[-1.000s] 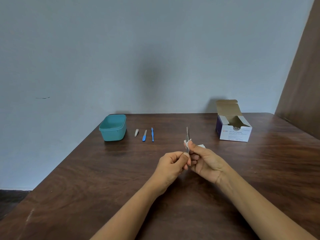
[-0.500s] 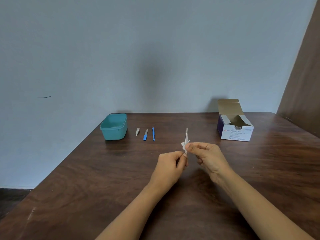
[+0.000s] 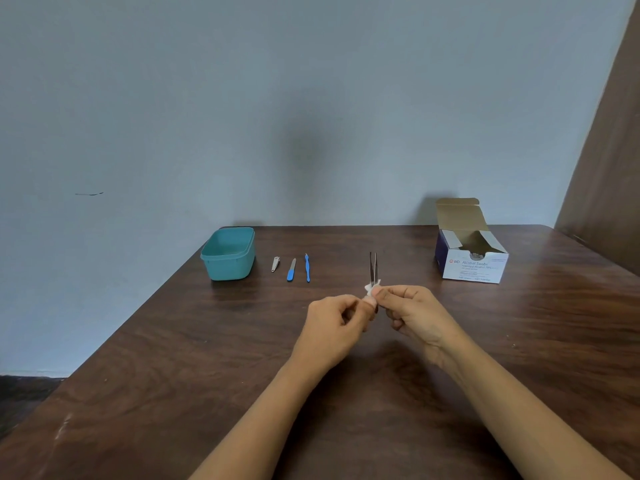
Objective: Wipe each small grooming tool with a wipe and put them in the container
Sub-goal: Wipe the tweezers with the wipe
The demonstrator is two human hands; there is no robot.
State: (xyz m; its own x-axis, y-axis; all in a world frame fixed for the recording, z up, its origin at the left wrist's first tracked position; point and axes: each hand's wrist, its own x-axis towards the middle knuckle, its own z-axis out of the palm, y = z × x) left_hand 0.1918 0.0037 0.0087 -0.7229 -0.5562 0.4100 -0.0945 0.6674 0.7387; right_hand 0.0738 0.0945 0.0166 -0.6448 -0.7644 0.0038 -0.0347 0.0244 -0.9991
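One pair of slim metal tweezers (image 3: pixel 373 268) is held upright over the wooden table's (image 3: pixel 173 358) middle, pinched below by the left hand (image 3: pixel 332 327). One white wipe (image 3: pixel 370 288) is clamped round it by the right hand (image 3: pixel 415 317). Three small tools (image 3: pixel 291 270) are laid near the far edge beside one teal plastic container (image 3: pixel 228 268). One open white box (image 3: pixel 472 268) is marked "BD Alcohol Swabs".

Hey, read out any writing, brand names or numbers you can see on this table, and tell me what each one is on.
"BD": front of the open swab box, beside a round logo.
"Alcohol Swabs": same box front, right of the logo.
Smaller lines beneath those words: too blurred to read.
Teal container: no text visible.
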